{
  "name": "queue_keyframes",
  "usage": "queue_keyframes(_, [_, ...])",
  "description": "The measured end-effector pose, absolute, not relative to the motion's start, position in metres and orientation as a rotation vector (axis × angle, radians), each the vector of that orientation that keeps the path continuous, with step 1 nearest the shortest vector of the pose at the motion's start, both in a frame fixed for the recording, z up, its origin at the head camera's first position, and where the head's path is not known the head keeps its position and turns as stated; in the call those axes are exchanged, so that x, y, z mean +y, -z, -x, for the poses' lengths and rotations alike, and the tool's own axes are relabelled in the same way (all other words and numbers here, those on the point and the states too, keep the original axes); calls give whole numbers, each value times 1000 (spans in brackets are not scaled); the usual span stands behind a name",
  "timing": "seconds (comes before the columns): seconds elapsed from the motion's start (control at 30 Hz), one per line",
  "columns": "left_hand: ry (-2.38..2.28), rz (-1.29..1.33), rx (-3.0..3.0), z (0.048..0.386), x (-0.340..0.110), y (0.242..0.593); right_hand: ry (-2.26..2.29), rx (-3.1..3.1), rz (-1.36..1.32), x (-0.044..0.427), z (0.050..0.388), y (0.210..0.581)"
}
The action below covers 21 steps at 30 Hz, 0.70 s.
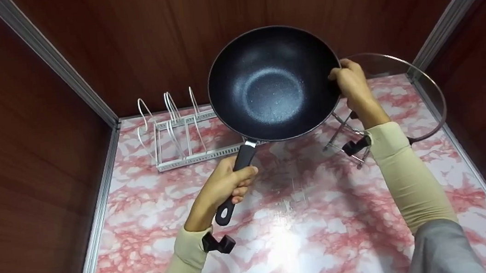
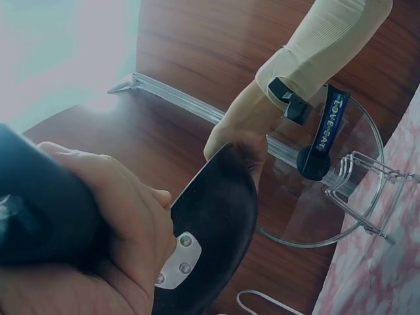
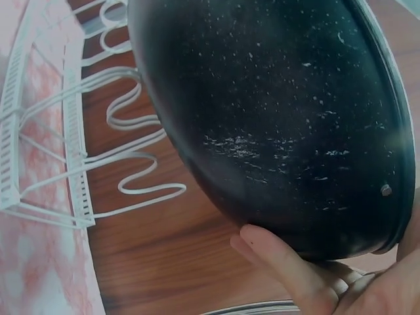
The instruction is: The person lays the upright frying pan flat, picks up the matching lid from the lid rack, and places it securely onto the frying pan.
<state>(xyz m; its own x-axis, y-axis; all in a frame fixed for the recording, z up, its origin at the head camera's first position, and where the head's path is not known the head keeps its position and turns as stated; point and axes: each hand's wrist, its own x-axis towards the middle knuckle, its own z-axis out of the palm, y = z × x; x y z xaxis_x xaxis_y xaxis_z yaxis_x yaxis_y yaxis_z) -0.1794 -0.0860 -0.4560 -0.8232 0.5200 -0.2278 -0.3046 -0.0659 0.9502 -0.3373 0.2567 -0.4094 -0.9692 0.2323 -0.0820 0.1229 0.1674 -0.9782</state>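
Note:
A black wok [image 1: 271, 86] with a long handle is held up above the table, its inside facing the head camera. My left hand [image 1: 229, 182] grips the black handle [image 1: 245, 155], fingers wrapped round it. At the wok's right edge my right hand [image 1: 351, 81] pinches the rim, thumb on the inside. In the right wrist view the wok's scuffed underside [image 3: 275, 118] fills much of the frame, with fingers [image 3: 275, 259] against it. Behind the wok stands a white wire rack [image 1: 185, 159], partly hidden.
To the right, a glass lid [image 1: 422, 86] with a metal rim leans upright in a small wire stand [image 1: 340, 136], partly behind my right forearm. Brown wood-grain panels [image 1: 9, 160] enclose the red-and-white marbled table [image 1: 153, 240] at the back and both sides.

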Motion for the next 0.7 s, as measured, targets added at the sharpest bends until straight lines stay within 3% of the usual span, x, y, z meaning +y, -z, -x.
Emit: queue_keyframes(0.7, [-1868, -245, 1730, 177, -99, 454, -2069, -2357, 337, 267, 335, 408])
